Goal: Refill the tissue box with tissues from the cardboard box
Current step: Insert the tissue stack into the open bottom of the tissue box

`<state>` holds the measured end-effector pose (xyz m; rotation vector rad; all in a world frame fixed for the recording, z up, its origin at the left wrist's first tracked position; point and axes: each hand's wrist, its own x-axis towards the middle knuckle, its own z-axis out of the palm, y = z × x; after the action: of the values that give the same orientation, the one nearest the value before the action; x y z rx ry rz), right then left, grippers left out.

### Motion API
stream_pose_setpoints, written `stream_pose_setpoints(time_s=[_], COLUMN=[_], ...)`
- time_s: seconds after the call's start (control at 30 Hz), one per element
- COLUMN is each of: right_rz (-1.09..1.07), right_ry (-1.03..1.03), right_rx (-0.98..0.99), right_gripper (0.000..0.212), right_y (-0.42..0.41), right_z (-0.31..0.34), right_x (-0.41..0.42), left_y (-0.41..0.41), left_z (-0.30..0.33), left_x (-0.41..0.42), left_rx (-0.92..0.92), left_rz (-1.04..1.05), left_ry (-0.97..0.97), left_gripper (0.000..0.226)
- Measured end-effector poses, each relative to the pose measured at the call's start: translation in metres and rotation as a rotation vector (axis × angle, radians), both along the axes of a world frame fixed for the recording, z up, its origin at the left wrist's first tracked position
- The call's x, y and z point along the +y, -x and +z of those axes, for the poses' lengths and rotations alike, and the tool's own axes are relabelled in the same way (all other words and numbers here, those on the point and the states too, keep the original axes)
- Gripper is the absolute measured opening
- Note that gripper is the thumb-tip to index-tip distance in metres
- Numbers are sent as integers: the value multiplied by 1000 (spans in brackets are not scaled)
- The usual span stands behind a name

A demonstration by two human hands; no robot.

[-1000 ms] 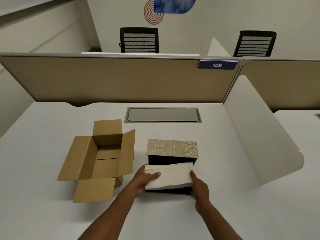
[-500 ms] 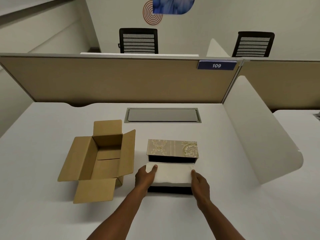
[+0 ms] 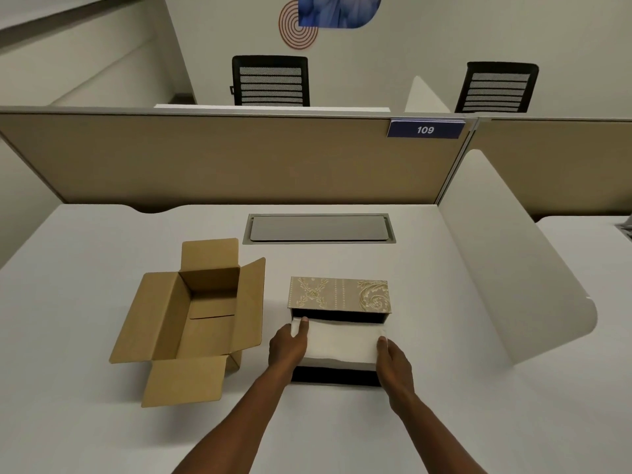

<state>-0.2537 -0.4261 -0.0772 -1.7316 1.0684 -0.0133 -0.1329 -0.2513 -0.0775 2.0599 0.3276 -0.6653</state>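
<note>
- left hand (image 3: pixel 286 347) clamps the left short end of the tissue stack (image 3: pixel 338 345); thumb on top near the far-left corner, other fingers hidden under/behind that end
- right hand (image 3: pixel 393 359) clamps the right short end; thumb tip on the top near-right corner, rest of the fingers out of sight
- so both hands are closed on the stack, one per end, neither nearer than the other
- stack long axis runs left-right, parallel to the long axis of the tissue box (image 3: pixel 337 374)
- stack sits directly over the box opening, partly down in it: dark inner wall shows behind the far edge, dark front wall shows below the near edge
- looks slightly tilted, far edge lower than near edge, though the wide-angle view makes that hard to confirm
- patterned lid (image 3: pixel 339 293) stands hinged up at the far side, just behind the stack, clear of the drop path
- judgement: what's left is straight down; ends look close to the box's short walls, so the hands probably have to slip out upward as it seats
- cardboard box (image 3: pixel 191 319) to the left, flaps open, no tissues visible inside, apart from the tissue box
- everything sits on the white desk (image 3: pixel 102 439)
</note>
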Motion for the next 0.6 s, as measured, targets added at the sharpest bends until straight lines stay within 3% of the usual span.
stream_pose_setpoints(time_s=[0.13,0.53,0.6], right_rz=[-9,117,58], right_ry=[10,25,-30], right_rx=[16,60,54], right_gripper=[56,60,68], right_y=[-7,-14,-15], right_z=[1,17,17], right_x=[-3,1,-1], left_y=[6,2,2], left_z=[-2,2,-1], left_x=[-1,14,13], left_rx=[31,-3,-17], left_rz=[110,-83,-83], left_ry=[26,64,33], left_gripper=[74,58,68])
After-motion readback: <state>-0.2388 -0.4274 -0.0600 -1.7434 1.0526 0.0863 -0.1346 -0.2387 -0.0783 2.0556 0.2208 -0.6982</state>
